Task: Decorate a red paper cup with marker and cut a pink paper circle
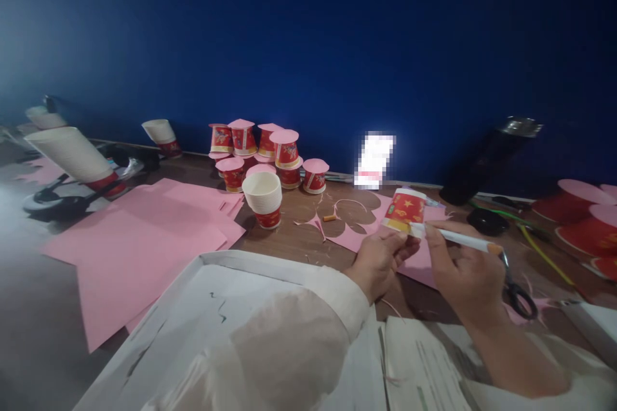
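Observation:
My left hand (378,263) is closed on the lower rim of a red paper cup (407,207) with gold stars, which is tilted. In my right hand (465,270) is a slim white pen (463,239) with an orange end, its tip touching or very near the cup's rim. Under the cup lies pink paper (354,237) with round holes cut out of it. Black-handled scissors (521,300) show partly behind my right wrist.
Red cups topped with pink discs (284,136) stand stacked at the back. A nested stack of paper cups (261,196) is nearer. Pink sheets (159,244) lie left, a white box lid (193,308) in front. A black bottle (489,160) and a bright blurred screen (375,159) lean on the blue wall.

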The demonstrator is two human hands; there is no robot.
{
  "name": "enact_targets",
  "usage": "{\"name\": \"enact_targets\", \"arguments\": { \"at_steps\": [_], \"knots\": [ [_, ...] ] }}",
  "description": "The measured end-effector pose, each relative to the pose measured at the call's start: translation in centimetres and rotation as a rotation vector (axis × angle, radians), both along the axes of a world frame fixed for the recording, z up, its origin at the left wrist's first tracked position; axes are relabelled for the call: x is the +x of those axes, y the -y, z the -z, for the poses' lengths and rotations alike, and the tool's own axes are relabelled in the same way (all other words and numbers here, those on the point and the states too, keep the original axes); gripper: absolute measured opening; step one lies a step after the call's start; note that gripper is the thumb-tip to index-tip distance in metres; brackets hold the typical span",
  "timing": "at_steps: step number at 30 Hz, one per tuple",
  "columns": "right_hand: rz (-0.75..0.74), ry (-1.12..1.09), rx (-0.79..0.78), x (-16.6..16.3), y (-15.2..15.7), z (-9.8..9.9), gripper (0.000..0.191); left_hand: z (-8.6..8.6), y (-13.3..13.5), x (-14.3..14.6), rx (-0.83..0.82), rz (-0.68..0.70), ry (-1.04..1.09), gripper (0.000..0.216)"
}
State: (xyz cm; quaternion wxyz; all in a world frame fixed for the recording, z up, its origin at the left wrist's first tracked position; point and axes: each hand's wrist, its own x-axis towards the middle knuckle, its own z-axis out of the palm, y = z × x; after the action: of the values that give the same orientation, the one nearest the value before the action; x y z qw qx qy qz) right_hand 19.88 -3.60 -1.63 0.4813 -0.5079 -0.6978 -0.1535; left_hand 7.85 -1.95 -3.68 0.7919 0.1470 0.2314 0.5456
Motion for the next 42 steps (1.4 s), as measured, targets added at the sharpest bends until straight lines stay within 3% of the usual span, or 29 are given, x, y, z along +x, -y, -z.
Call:
{"name": "enact_targets", "arguments": {
  "at_steps": [15, 23, 42],
  "knots": [
    [0.031, -0.008, -0.033, -0.14, 0.07, 0.33, 0.020, -0.20, -0.07, 0.07, -0.024, -0.004, -0.004, 0.018],
    [0.149, -0.135, -0.007, 0.12, 0.53, 0.49, 0.022, -0.49, 0.04, -0.01, -0.037, -0.003, 0.000, 0.019],
    [0.148, 0.006, 0.020, 0.02, -0.03, 0.83, 0.019, -0.44, 0.03, -0.05, -0.035, 0.008, -0.007, 0.010]
  ]
}}
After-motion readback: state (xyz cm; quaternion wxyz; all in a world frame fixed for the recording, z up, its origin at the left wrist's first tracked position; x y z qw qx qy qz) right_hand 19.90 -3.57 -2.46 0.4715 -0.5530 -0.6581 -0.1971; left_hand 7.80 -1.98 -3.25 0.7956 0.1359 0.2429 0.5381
